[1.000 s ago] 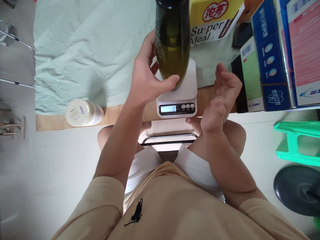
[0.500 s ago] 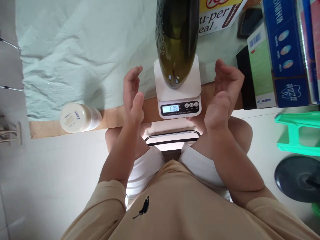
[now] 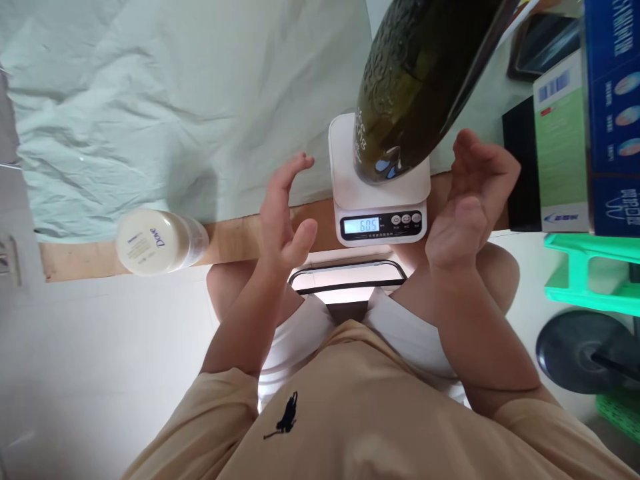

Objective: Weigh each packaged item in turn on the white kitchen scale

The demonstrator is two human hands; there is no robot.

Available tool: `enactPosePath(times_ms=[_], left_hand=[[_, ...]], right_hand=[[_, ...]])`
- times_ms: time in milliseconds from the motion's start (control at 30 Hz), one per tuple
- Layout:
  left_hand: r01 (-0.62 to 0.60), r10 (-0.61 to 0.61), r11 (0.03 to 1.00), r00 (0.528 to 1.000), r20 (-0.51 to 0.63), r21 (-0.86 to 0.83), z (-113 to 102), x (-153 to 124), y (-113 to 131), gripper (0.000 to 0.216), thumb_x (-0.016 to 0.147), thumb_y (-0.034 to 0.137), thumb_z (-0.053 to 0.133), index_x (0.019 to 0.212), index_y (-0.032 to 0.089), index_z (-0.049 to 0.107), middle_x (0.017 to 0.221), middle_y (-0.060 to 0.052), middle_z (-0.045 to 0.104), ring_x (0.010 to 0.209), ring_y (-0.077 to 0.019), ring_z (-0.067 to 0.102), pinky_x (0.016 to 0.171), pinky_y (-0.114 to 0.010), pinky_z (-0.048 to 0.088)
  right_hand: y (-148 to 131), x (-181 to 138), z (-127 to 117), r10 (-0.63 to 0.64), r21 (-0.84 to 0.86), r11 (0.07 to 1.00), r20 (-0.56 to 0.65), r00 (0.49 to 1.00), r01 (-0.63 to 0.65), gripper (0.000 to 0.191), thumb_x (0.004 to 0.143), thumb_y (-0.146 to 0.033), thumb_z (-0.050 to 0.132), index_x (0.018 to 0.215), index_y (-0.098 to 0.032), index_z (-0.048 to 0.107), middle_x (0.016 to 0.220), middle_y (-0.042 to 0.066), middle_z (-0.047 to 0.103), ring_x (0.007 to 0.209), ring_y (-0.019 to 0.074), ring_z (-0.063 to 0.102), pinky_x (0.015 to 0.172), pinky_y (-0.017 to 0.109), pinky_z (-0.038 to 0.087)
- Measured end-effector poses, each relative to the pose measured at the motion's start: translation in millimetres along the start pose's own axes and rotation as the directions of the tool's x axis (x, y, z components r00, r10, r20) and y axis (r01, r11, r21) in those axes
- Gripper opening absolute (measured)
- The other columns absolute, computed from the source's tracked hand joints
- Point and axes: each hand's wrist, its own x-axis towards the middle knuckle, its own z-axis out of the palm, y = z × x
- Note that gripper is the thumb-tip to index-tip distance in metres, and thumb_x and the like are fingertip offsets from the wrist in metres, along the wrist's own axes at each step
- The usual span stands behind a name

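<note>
Head view: The green bottle stands on the scale all by itself. One second ago the left hand held the bottle low on its side, and the screen showed 0. Half a second ago the hand had let go. Now the screen shows 605, the same number as half a second ago. So the number has stopped changing, and the scale carries the whole bottle.

The left hand is just left of the scale and touches nothing. Its grip is wide, with the fingers spread and the thumb out, and there is nothing in it. The right hand is just right of the scale, near the bottle but not touching it. Its grip is wide too, the palm faces the bottle, and it is empty. It is in almost the same spot as one second ago.

The scale sits at the near edge of the counter. A white bottle is well to the left of the scale, at the same edge. A pale green cloth lies behind and left of the scale. Boxes stand to the right of the scale, past the right hand. A green stool is lower down on the right, on the floor.
</note>
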Motion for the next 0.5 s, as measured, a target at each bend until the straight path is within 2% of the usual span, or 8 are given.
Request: enactPosePath(times_ms=[167, 267, 333, 367, 433, 467, 500], left_hand=[[0.007, -0.006, 1.000, 1.000, 0.006, -0.029, 5, 0, 3, 0.070, 0.099, 0.074, 0.057, 0.160, 0.040, 0.051, 0.153, -0.007, 0.067, 0.146, -0.0340, 0.064, 0.126, -0.054, 0.052], [-0.033, 0.033, 0.999, 0.999, 0.023, 0.001, 9, 3, 4, 0.070, 0.101, 0.066, 0.059, 0.163, 0.036, 0.047, 0.154, -0.010, 0.066, 0.143, -0.0332, 0.065, 0.122, -0.051, 0.055], [-0.027, 0.027, 0.998, 1.000, 0.010, 0.062, 12, 8, 10, 0.064, 0.103, 0.063, 0.059, 0.159, 0.033, 0.050, 0.151, -0.012, 0.067, 0.141, -0.0316, 0.066, 0.116, -0.049, 0.059], [-0.005, 0.005, 0.995, 1.000, -0.007, 0.095, 13, 11, 14, 0.055, 0.104, 0.060, 0.058, 0.151, 0.032, 0.055, 0.144, -0.012, 0.071, 0.134, -0.0297, 0.070, 0.109, -0.047, 0.062], [0.030, -0.025, 0.991, 0.999, -0.038, 0.134, 16, 17, 24, 0.031, 0.106, 0.054, 0.055, 0.116, 0.027, 0.068, 0.105, -0.007, 0.078, 0.097, -0.0219, 0.074, 0.084, -0.037, 0.063], [0.043, -0.037, 0.989, 0.998, -0.042, 0.139, 17, 19, 29, 0.030, 0.107, 0.049, 0.053, 0.093, 0.026, 0.065, 0.082, -0.003, 0.071, 0.076, -0.0177, 0.068, 0.070, -0.033, 0.057], [0.055, -0.050, 0.989, 0.998, -0.043, 0.134, 17, 21, 34, 0.039, 0.108, 0.045, 0.050, 0.075, 0.024, 0.055, 0.064, 0.001, 0.058, 0.061, -0.0146, 0.056, 0.060, -0.031, 0.049]], right_hand=[[-10, -2, -6, 0.113, 0.026, 0.994, -0.113, 0.987, -0.111, 0.057, 0.080, -0.063, 0.065, 0.127, -0.029, 0.065, 0.138, 0.005, 0.072, 0.142, 0.0250, 0.068, 0.134, 0.054, 0.046], [-27, 0, -7, 0.174, 0.066, 0.984, -0.174, 0.969, -0.164, 0.051, 0.078, -0.053, 0.067, 0.122, -0.026, 0.069, 0.134, 0.005, 0.073, 0.139, 0.0253, 0.069, 0.136, 0.054, 0.044], [-40, 5, -4, 0.157, 0.069, 0.987, -0.189, 0.969, -0.147, 0.044, 0.080, -0.043, 0.067, 0.121, -0.027, 0.071, 0.132, 0.003, 0.073, 0.138, 0.0224, 0.069, 0.135, 0.050, 0.045], [-47, 10, -1, 0.151, 0.070, 0.988, -0.192, 0.970, -0.140, 0.041, 0.081, -0.037, 0.068, 0.120, -0.028, 0.071, 0.132, 0.002, 0.073, 0.136, 0.0209, 0.069, 0.133, 0.047, 0.046], [-57, 20, 9, 0.173, 0.103, 0.982, -0.169, 0.970, -0.157, 0.041, 0.077, -0.030, 0.072, 0.118, -0.029, 0.070, 0.132, 0.001, 0.072, 0.131, 0.0194, 0.071, 0.125, 0.044, 0.052], [-60, 26, 15, 0.184, 0.131, 0.978, -0.150, 0.971, -0.164, 0.044, 0.074, -0.029, 0.076, 0.118, -0.028, 0.069, 0.131, 0.001, 0.071, 0.126, 0.0192, 0.072, 0.120, 0.042, 0.055], [-62, 32, 21, 0.166, 0.159, 0.976, -0.117, 0.979, -0.147, 0.049, 0.070, -0.030, 0.082, 0.117, -0.028, 0.067, 0.128, 0.000, 0.071, 0.119, 0.0187, 0.074, 0.115, 0.041, 0.058]])
